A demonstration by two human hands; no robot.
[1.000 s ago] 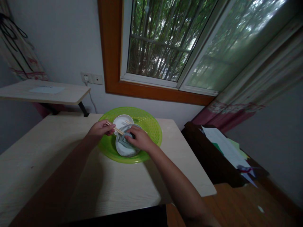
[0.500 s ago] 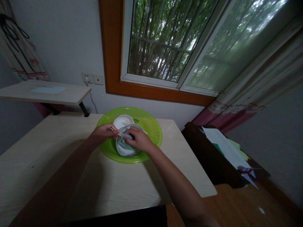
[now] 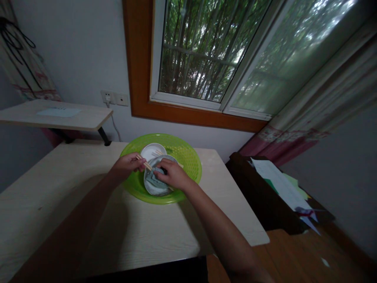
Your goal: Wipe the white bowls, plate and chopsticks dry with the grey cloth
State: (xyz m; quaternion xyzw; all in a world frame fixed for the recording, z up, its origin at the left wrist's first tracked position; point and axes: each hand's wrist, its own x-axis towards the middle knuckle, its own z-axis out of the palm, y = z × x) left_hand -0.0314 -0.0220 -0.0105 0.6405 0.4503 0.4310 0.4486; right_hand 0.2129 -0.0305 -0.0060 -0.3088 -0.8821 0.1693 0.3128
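A round green plastic basket (image 3: 188, 157) sits on a pale wooden table (image 3: 88, 220). Inside it lie a white bowl (image 3: 151, 150) at the back and a grey patterned plate (image 3: 153, 184) nearer me. My left hand (image 3: 127, 165) is closed round wooden chopsticks (image 3: 145, 163) at the basket's left rim, their tips pointing over the plate. My right hand (image 3: 172, 175) rests on the plate with fingers curled over something dark that I cannot make out.
A small side shelf (image 3: 55, 114) with a sheet of paper stands at the left against the wall, under a socket (image 3: 114, 98). A dark cabinet (image 3: 271, 196) piled with papers is to the right of the table. A window and curtain are behind.
My left hand has shifted slightly right with the chopsticks, closer to my right hand. The right hand has drawn a little toward me over the plate.
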